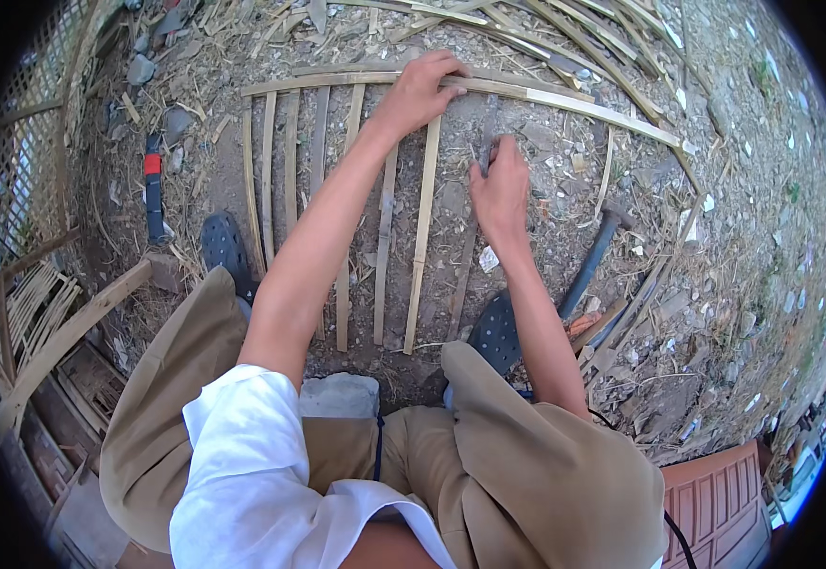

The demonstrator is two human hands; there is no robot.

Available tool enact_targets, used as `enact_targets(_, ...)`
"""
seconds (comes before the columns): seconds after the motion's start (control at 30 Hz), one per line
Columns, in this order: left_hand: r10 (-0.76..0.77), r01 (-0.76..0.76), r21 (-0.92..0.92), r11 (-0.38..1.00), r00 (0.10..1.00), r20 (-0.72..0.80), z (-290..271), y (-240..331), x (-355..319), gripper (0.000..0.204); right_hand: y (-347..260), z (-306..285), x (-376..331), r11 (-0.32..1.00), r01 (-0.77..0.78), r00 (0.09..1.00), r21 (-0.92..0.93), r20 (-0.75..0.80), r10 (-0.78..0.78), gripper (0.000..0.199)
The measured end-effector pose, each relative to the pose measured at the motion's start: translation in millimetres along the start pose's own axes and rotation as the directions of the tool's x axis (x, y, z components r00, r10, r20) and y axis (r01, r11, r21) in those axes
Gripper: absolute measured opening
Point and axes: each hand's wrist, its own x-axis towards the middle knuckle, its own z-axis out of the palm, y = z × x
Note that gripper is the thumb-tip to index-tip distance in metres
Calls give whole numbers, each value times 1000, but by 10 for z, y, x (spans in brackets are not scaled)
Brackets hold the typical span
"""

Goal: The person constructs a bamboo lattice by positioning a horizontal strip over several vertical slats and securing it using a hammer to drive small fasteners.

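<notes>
Several narrow bamboo slats [420,247] lie side by side on the ground before me, pointing away from my feet. Across their far ends run long bamboo strips [612,116]. My left hand [420,93] is closed round these crosswise strips near their middle, fingertips curled over the far edge. Closer in and to the right, my right hand [502,190] has its thumb and fingers bent about a darker, greyish slat [465,275], whose far end reaches up to the crosswise strips. Part of that slat is hidden beneath the hand.
A hammer [591,261] rests right of my right forearm. At left lies a dark tool with a red band [153,180]. More long strips [612,57] are strewn at the far right. Lattice panels [29,142] stand left; a reddish-brown panel [716,507] is at lower right.
</notes>
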Motion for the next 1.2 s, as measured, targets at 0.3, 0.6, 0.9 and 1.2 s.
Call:
enact_targets(0.3, 54, -52, 65, 997, 998, -44, 6, -114, 136, 30, 34, 124, 161, 993, 103, 990, 50, -102, -98, 37)
enact_targets(0.6, 157, -145, 187, 972, 987, -48, 112, 64, -10, 27, 85, 67, 12, 995, 98, 987, 17, -132, -95, 34)
enact_targets(0.9, 185, -134, 273, 953, 968, -172, 328, 39, -40, 24, 162, 138, 14, 980, 199, 958, 0, -212, -195, 35)
enact_targets(1.2, 180, -120, 270, 955, 960, -212, 375, 20, -73, 34, 79, 82, 42, 992, 123, 984, 18, -130, -119, 35)
